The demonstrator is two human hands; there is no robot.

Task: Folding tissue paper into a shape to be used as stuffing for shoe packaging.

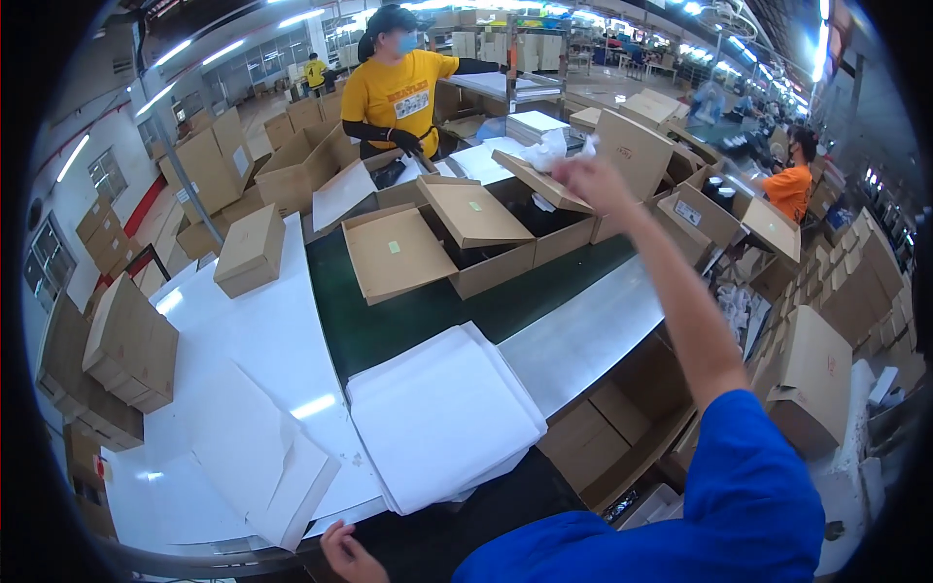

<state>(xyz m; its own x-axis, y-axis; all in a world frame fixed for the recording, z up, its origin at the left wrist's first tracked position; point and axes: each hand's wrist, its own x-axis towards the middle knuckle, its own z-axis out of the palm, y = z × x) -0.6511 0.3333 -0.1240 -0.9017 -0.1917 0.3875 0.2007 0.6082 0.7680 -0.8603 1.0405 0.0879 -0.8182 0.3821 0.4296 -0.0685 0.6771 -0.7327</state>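
Note:
My right hand [591,185] reaches far out over the row of open shoebox-like cartons. Its fingers are closed at a bit of crumpled white paper, slightly blurred; more crumpled white paper [544,153] lies beside it, over a tilted brown carton lid [539,182]. Low in the picture, my left hand [352,554] hangs at the near edge of the white table [224,340], fingers loosely bent and apart, holding nothing. Near it lie a stack of white paper sheets [442,418] and a looser pile of sheets [258,457]. Dark contents show in the open carton [564,238].
A green conveyor belt [389,330] with a metal edge strip [588,311] runs across. Closed brown boxes [250,250] stand on the table and in stacks at left. A co-worker in a yellow shirt [408,92] stands opposite. A large open carton [612,428] sits below the strip.

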